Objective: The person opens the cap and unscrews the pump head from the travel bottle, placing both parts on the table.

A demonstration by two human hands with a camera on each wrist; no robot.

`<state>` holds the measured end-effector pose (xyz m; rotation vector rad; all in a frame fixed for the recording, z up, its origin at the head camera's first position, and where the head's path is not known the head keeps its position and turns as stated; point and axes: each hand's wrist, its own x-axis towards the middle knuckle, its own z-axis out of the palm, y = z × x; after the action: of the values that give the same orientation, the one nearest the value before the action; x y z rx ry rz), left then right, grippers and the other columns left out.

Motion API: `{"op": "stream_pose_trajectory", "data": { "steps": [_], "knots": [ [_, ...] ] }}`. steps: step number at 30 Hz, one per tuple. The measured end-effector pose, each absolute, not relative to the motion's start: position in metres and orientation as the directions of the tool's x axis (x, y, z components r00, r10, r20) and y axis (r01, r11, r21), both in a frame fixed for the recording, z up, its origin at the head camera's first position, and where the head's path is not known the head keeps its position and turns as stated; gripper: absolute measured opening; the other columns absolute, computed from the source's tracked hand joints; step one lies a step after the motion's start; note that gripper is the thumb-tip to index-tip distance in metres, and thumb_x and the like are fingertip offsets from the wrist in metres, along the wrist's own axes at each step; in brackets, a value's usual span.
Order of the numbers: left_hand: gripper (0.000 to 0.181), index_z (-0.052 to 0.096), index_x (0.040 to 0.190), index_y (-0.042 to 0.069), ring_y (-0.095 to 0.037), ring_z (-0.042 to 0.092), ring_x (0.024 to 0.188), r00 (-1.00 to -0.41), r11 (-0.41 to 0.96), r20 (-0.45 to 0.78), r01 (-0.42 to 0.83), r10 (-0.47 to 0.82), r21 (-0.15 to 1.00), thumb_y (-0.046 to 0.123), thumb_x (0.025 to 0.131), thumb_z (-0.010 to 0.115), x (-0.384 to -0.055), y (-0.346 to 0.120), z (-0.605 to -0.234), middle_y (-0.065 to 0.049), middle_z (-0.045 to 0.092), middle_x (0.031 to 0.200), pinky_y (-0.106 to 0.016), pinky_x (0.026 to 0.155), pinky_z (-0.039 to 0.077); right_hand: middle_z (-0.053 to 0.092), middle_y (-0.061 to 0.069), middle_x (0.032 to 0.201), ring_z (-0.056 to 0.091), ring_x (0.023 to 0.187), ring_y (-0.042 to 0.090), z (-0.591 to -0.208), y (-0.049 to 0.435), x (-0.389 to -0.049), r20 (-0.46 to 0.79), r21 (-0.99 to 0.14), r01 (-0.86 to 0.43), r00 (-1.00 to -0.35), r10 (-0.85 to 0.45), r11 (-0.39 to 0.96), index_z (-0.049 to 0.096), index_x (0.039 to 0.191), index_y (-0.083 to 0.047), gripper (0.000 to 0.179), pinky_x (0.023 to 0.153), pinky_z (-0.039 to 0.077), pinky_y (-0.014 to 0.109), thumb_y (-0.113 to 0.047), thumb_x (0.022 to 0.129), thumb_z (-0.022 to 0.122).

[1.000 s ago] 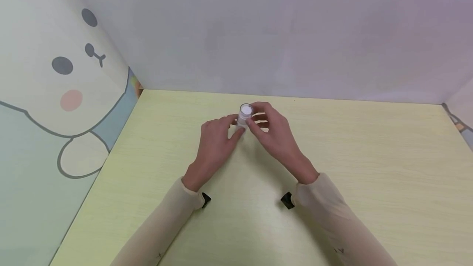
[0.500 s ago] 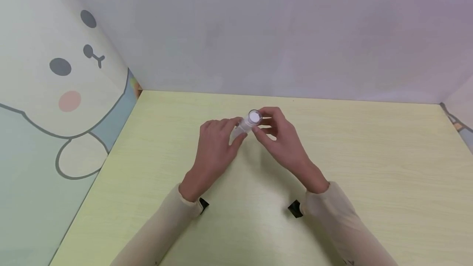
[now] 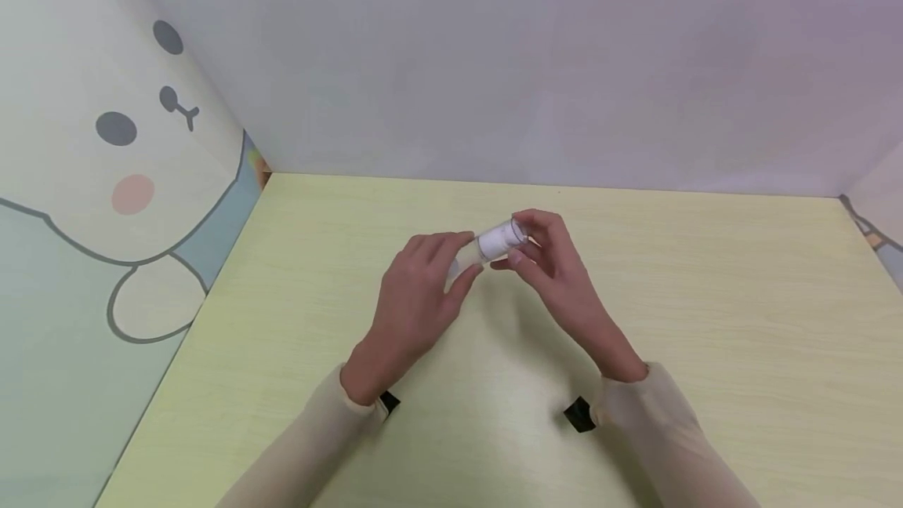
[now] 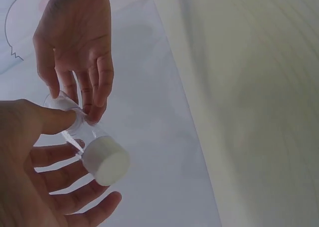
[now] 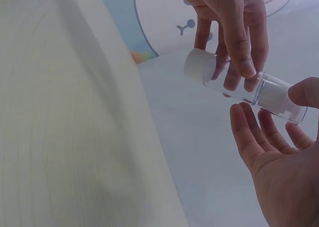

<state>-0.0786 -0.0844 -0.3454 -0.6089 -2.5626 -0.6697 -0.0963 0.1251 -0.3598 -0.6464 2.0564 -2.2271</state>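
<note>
A small clear bottle (image 3: 499,241) lies tilted between my two hands above the table. One end carries a white cap (image 5: 198,66), and at the other a clear sleeve (image 5: 276,98) encloses a white part. My left hand (image 3: 418,288) grips the transparent body, thumb on one side and fingers on the other. Around the clear-sleeved end, my right hand (image 3: 567,284) has its thumb and curled fingers at the rim. In the left wrist view, the white cap (image 4: 106,160) points toward the camera, beyond the left fingers.
The pale wood-grain table (image 3: 705,320) spreads beneath both arms. A plain greyish wall (image 3: 522,61) rises along its back edge. On the left stands a panel (image 3: 63,273) with a cartoon animal face. Small black pieces (image 3: 581,415) show at both sleeve cuffs.
The bottle has tipped from nearly upright to lying sideways, its clear-sleeved end swinging right. My right hand has moved right and toward me with it; the left hand keeps its grip.
</note>
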Motion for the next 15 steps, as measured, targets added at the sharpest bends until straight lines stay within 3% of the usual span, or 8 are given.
{"op": "stream_pose_trajectory", "data": {
  "steps": [4, 8, 15],
  "knots": [
    [0.039, 0.067, 0.132, 0.015, -0.026, 0.069, 0.107, -0.797, 0.767, 0.513, 0.534, 0.318, 0.355, 0.025, 0.096, 0.078, -0.075, -0.084, -0.343, -0.005, 0.073, 0.120, -0.039, 0.079, 0.063, 0.055, 0.008, 0.129, 0.069, 0.113, 0.015, -0.360, 0.130, -0.092, 0.279, -0.959, -0.249, -0.910, -0.306, -0.134, 0.036, 0.150, -0.002, 0.049, 0.096, 0.061, 0.033, 0.004, 0.104, 0.053],
    [0.040, 0.068, 0.133, 0.014, -0.026, 0.070, 0.105, -0.775, 0.761, 0.533, 0.560, 0.341, 0.327, 0.024, 0.095, 0.079, -0.071, -0.085, -0.340, -0.005, 0.073, 0.118, -0.038, 0.078, 0.064, 0.052, 0.007, 0.132, 0.066, 0.115, 0.015, -0.359, 0.135, -0.087, 0.310, -0.951, -0.293, -0.906, -0.289, -0.102, 0.035, 0.150, 0.001, 0.055, 0.097, 0.059, 0.027, 0.011, 0.100, 0.056],
    [0.041, 0.069, 0.132, 0.013, -0.027, 0.068, 0.107, -0.734, 0.794, 0.520, 0.586, 0.437, 0.161, 0.024, 0.093, 0.081, -0.064, -0.086, -0.336, -0.006, 0.071, 0.120, -0.036, 0.085, 0.062, 0.054, 0.010, 0.137, 0.058, 0.123, 0.009, -0.358, 0.144, -0.076, 0.412, -0.864, -0.471, -0.864, -0.288, 0.179, 0.047, 0.142, 0.000, 0.059, 0.099, 0.054, 0.018, 0.014, 0.090, 0.070]
  ]
}}
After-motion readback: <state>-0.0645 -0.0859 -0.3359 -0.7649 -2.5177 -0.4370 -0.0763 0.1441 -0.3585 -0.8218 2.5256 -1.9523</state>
